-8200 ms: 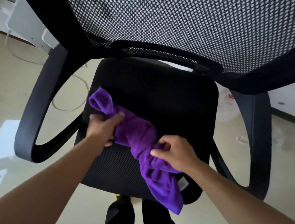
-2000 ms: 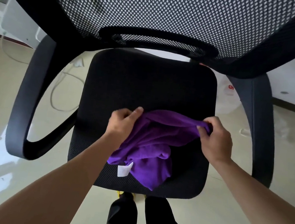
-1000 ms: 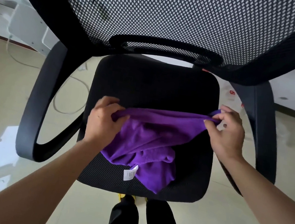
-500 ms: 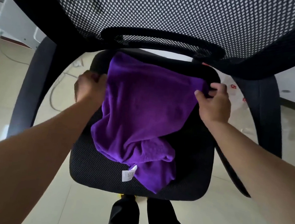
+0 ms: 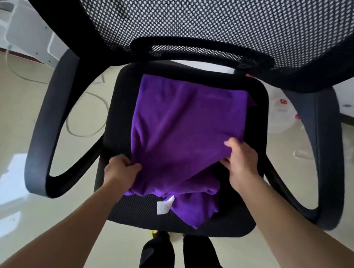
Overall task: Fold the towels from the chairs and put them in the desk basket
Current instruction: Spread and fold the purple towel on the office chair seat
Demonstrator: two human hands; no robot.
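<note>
Towel (image 5: 185,130) now lies spread across seat (image 5: 122,108), left hand (image 5: 121,169) and right hand (image 5: 242,163) gripping lower edges.

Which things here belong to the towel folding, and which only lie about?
In use: towel, chair, left hand and right hand, both gripping the towel.
Lying about: cable, white bag.

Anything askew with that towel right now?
Yes. The purple towel lies flat at the far end of the chair seat, but its near end is bunched and skewed right, white label poking out. Left hand and right hand grip its edges.
</note>
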